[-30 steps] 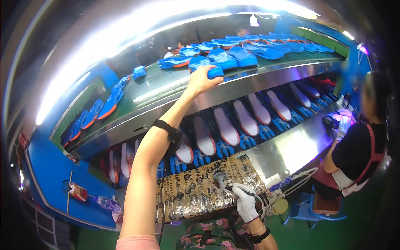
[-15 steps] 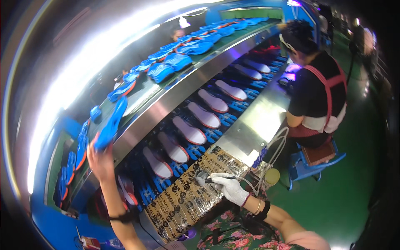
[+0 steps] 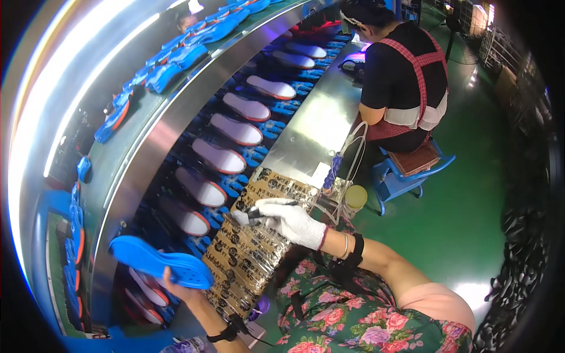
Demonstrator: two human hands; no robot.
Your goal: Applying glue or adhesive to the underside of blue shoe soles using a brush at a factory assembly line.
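My bare left hand (image 3: pixel 183 289) grips a blue shoe sole (image 3: pixel 162 262) near its right end, holding it up at the lower left. The sole has small holes toward that end. My right hand (image 3: pixel 292 223), in a white knitted glove, is closed around a brush (image 3: pixel 254 215) with a dark handle and pale bristles. The brush is over a work surface covered in brown printed tape (image 3: pixel 241 265). Beside my hands runs a row of shoe soles with pale tops and red edges (image 3: pixel 219 156), lying on a dark line with blue parts.
Blue soles (image 3: pixel 187 56) lie along a raised green belt with a metal edge (image 3: pixel 156 132). A co-worker (image 3: pixel 406 76) sits on a blue stool (image 3: pixel 406 170) farther along the metal bench (image 3: pixel 318 115). White cables (image 3: pixel 353 147) and a yellowish round container (image 3: pixel 355 197) are at the bench edge.
My left hand has come down from the raised belt with the blue sole, now flat and nearer me. My right hand still holds the brush. The whole view has shifted.
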